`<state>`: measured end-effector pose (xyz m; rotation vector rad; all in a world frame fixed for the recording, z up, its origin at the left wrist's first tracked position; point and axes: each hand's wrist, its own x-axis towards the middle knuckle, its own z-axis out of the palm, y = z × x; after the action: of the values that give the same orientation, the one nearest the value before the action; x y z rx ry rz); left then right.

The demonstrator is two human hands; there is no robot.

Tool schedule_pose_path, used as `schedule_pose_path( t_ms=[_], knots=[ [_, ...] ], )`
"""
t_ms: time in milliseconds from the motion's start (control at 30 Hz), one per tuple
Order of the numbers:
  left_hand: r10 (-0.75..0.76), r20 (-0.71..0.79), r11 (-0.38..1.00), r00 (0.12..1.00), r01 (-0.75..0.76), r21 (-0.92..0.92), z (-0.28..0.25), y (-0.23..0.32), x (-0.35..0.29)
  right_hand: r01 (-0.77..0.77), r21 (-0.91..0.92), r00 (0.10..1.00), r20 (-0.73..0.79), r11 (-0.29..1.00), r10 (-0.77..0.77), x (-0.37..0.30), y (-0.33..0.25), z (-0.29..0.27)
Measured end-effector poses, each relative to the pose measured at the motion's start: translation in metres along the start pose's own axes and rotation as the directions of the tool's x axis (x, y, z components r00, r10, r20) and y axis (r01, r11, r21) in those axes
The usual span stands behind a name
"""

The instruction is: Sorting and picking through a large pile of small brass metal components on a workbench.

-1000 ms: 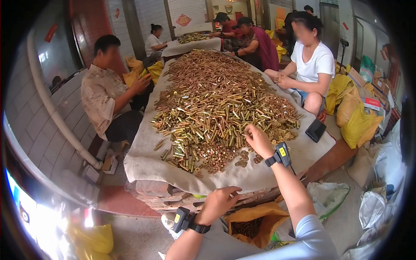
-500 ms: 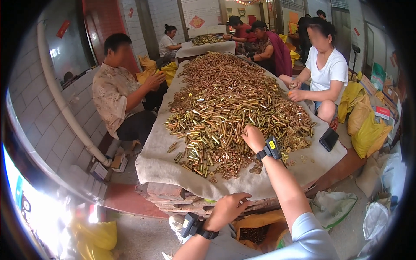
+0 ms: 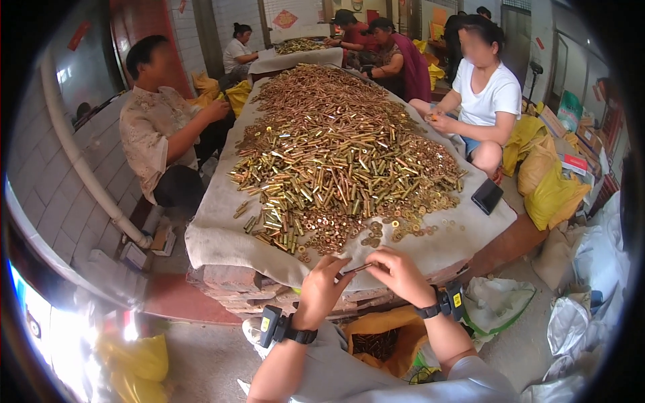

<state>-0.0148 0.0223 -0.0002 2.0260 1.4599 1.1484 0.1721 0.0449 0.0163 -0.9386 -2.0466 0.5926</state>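
My left hand (image 3: pixel 321 289) and my right hand (image 3: pixel 398 272) meet just below the table's near edge and together pinch a thin metal rod (image 3: pixel 356 269) between their fingertips. Both wrists wear black bands. Right above them lies a big heap of brass-coloured tubes and small rings (image 3: pixel 339 161) spread over a grey cloth (image 3: pixel 215 235) that covers the long table. Loose rings (image 3: pixel 403 228) lie scattered at the heap's near edge, closest to my right hand.
A person in a patterned shirt (image 3: pixel 158 127) sits at the table's left, one in a white shirt (image 3: pixel 487 101) at its right, others at the far end. A black phone (image 3: pixel 486 196) lies on the cloth. Yellow sacks (image 3: pixel 554 195), an open yellow bag (image 3: pixel 376 342) under my hands, brick table base.
My right hand has drawn back from the heap toward me. My left hand rose from below the table edge to meet it, and both now hold a thin rod.
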Motion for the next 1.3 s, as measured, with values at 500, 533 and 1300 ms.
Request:
schedule_pose_path(
  t_ms=[500,533,1300],
  knots=[
    [-0.022,0.138,0.964,0.99,0.058,-0.261,0.015,0.016,-0.014,-0.118,0.817,0.908,-0.142,0.564,0.395,-0.02,0.011,0.005],
    [-0.02,0.138,0.963,0.99,0.056,-0.262,0.016,0.016,-0.014,-0.117,0.816,0.908,-0.143,0.565,0.394,-0.02,0.011,0.005],
    [-0.145,0.363,0.737,0.92,0.346,-0.581,0.014,0.009,-0.007,-0.203,0.617,0.975,0.059,0.76,0.213,-0.022,0.001,0.025]
  ],
)
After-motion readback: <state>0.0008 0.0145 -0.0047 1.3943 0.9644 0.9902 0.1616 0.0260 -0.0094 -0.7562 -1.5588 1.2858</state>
